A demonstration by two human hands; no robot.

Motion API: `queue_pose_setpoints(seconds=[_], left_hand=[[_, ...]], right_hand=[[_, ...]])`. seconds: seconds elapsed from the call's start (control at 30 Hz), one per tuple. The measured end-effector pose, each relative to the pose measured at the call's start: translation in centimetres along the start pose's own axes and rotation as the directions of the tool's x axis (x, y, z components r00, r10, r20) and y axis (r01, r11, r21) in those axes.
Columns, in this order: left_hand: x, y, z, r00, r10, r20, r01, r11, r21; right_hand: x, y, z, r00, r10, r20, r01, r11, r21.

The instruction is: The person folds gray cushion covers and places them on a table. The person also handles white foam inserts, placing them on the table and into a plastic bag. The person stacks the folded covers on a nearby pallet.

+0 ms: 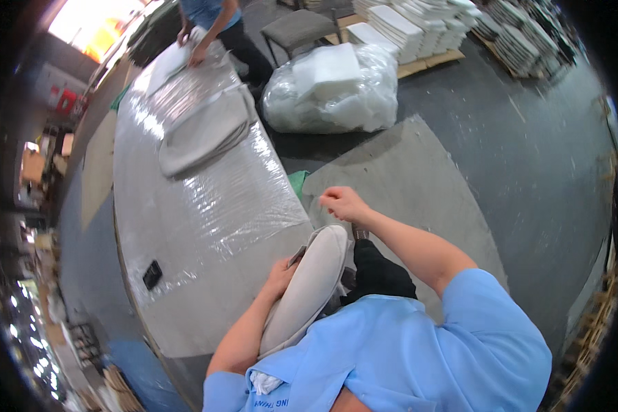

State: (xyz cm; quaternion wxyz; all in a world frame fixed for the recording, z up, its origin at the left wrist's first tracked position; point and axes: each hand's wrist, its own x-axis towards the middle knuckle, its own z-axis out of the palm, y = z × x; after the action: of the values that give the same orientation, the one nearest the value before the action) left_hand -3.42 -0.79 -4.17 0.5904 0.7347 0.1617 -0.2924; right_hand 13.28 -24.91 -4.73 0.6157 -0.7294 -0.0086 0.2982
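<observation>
A light grey padded cushion [312, 280] stands on edge against my body, at the table's near right edge. My left hand [280, 276] grips its left side, fingers curled and partly hidden. A small dark, flat piece [296, 256] shows beside those fingers; its kind is unclear. My right hand [344, 204] is raised beyond the cushion's far end, apart from it. Its fingers are curled together, and whatever they hold, if anything, is too small to make out.
The table [185, 329] is partly covered by clear plastic film [192, 220]. On it lie grey cushion covers [206, 134] and a black phone-like object [152, 275]. Another person [216, 31] works at the far end. A plastic-wrapped bundle [333, 93] and stacked white pads [405, 31] stand beyond.
</observation>
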Motion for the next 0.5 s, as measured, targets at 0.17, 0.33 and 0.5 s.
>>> queue_pose_setpoints(seconds=[0.17, 0.33, 0.5], left_hand=[[0.5, -0.7, -0.8, 0.982, -0.188, 0.036, 0.188, 0.982, 0.001], [0.5, -0.6, -0.2, 0.971, -0.239, -0.028, 0.24, 0.969, 0.053], [0.1, -0.2, -0.3, 0.972, -0.223, -0.077, 0.224, 0.975, 0.005]], right_hand=[[-7.1, 7.0, 1.0, 0.97, 0.237, 0.056, -0.238, 0.87, 0.431], [-10.8, 7.4, 5.1, 0.929, 0.366, 0.055, -0.277, 0.589, 0.759], [-10.3, 7.8, 6.2, 0.945, 0.321, -0.065, -0.183, 0.682, 0.708]])
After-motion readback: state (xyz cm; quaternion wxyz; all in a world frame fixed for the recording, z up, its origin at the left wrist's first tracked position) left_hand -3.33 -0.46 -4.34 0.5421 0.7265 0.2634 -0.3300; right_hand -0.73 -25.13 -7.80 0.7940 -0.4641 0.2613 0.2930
